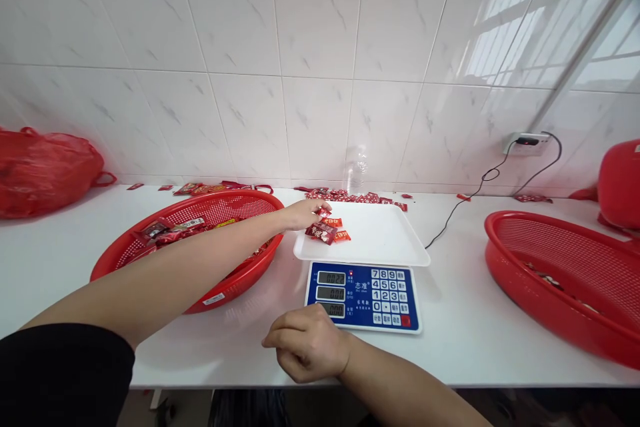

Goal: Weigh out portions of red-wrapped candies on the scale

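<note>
My left hand [301, 215] reaches over the left edge of the white weighing pan [385, 233]. Its fingers are closed on a small red wrapped candy [324, 211]. Just below the fingertips, a dark red packet [321, 233] and a few smaller red wrapped candies lie on the pan. My right hand [309, 345] is curled closed in front of the digital scale [363, 297], partly over its lower left corner, with nothing visible in it. The top display appears to read 0.022. Beneath my left forearm, a red plastic basket [230, 290] contains assorted wrapped candies.
Another red basket [555, 307] stands at the right with a few small items inside. A red plastic bag [47, 170] sits far left. Scattered packets and a clear bottle [357, 172] line the tiled wall. A black cord [453, 213] runs from the scale to a socket.
</note>
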Motion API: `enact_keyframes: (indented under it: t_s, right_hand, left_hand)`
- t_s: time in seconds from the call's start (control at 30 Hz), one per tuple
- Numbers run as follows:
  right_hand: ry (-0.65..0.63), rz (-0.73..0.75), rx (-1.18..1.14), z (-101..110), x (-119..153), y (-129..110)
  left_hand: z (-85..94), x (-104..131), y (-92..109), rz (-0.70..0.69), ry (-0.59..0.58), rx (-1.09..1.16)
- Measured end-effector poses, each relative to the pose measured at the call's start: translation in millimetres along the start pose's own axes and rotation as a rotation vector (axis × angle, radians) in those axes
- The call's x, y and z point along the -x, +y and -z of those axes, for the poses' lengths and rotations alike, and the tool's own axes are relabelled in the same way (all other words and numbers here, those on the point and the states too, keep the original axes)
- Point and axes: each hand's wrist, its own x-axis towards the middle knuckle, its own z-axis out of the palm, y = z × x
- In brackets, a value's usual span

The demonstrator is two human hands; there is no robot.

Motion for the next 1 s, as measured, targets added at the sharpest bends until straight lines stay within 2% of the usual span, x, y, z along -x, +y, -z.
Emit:
enact_keyframes:
  t_s: [0.17, 0.37, 0.5, 0.6, 0.7, 0.77, 0.9, 1.0]
  right_hand:
    - [0.022, -0.005, -0.002, -1, 1, 1]
    - [0.020, -0.005, -0.007, 0, 0, 1]
    - [0.013, -0.013, 0.000, -1, 1, 2]
    - [-0.027, -0.015, 0.008, -1, 2, 2]
    - [-0.004, -0.005, -0.001, -1, 1, 1]
    - [-0.009, -0.005, 0.001, -1, 1, 1]
    - [-0.054, -0.020, 0.017, -2, 2, 2]
    - [-0.054, -0.026, 0.026, -3, 2, 2]
  left_hand:
    - [-4.1, -7, 8, 0.026, -0.060, 0.111]
    - [-9.9, -16, -2, -0.024, 0.024, -0.079]
    - [-7.1, -9, -2, -0.040, 0.028, -0.165]
    - [-1.4, 1, 1, -0.071, -0.066, -0.276]
    - [0.3, 8, 0, -0.074, -0.202, -0.347]
    - [-1.0, 10, 0, -0.065, -0.209, -0.344]
    - [-1.5, 14, 4, -0.050, -0.132, -0.326]
    - [-0.1, 17, 7, -0.058, -0.235, -0.268]
